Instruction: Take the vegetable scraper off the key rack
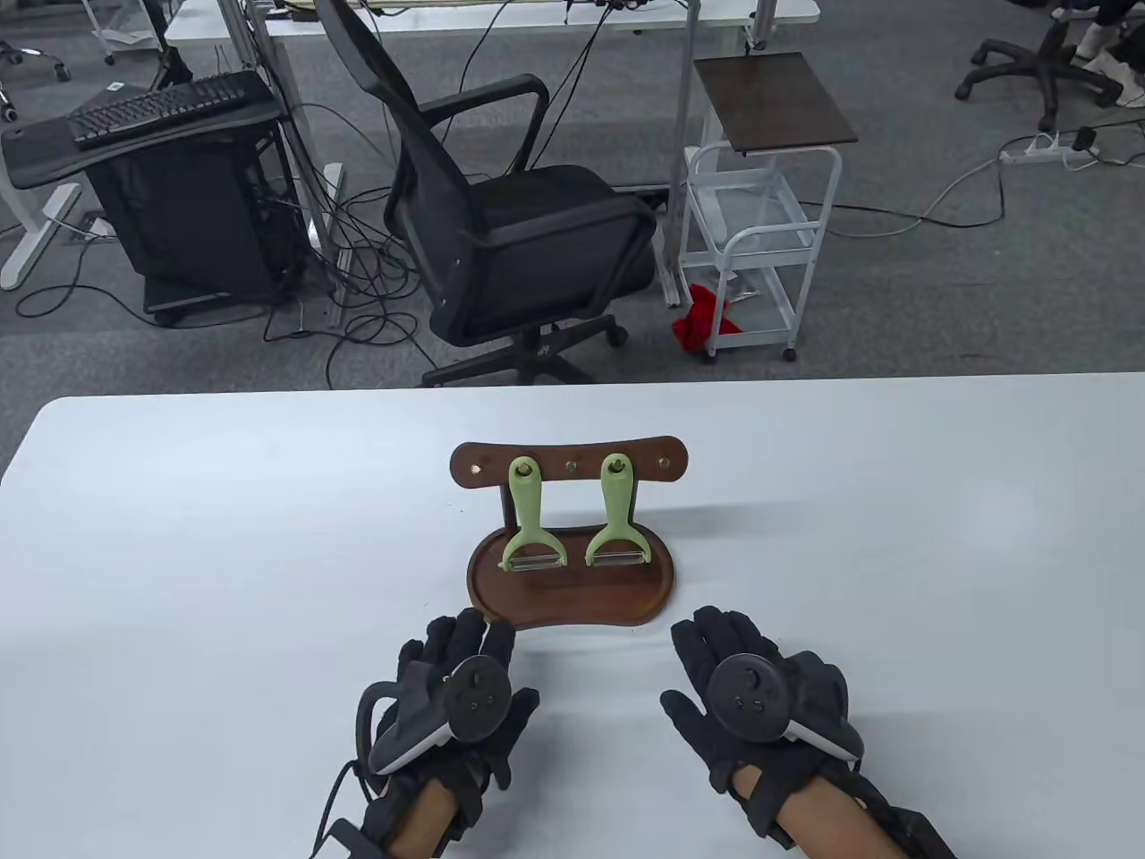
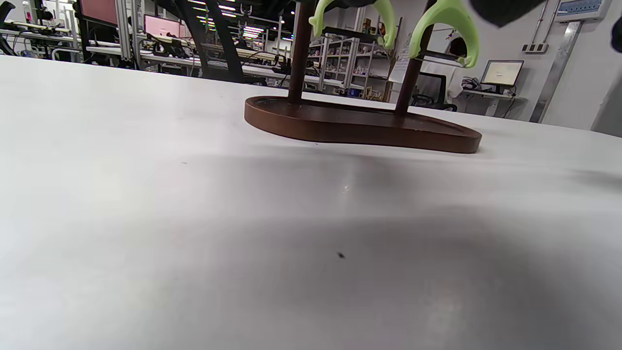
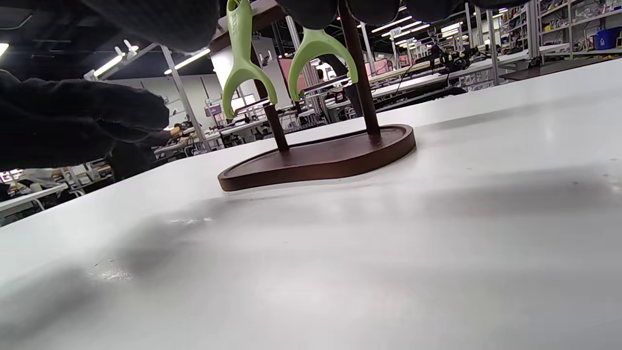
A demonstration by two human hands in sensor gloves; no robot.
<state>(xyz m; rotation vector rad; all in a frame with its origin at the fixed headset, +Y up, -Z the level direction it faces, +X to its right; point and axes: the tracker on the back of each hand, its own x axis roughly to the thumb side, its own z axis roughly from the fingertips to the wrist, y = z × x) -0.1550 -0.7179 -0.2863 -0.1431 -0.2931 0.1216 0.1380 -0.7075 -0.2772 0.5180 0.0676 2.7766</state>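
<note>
My gloved fingers (image 3: 112,112) reach in from the left and hang along the top; ahead stands the rack (image 3: 320,160) on the white table (image 3: 388,253); two green scrapers (image 3: 243,68) hang above its dark base.

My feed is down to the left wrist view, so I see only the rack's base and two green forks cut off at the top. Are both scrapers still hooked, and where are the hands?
Observer: Yes. In the table view the left scraper and right scraper each hang from a hook on the key rack.
Operator: Is either hand touching anything?
Observer: The right hand lies flat on the table, short of the rack's tray. The left hand has fingertips right at the tray's front edge; contact is unclear.
Operator: Any free hooks?
Observer: Three brass pegs show bare: one at each end, one in the middle.
</note>
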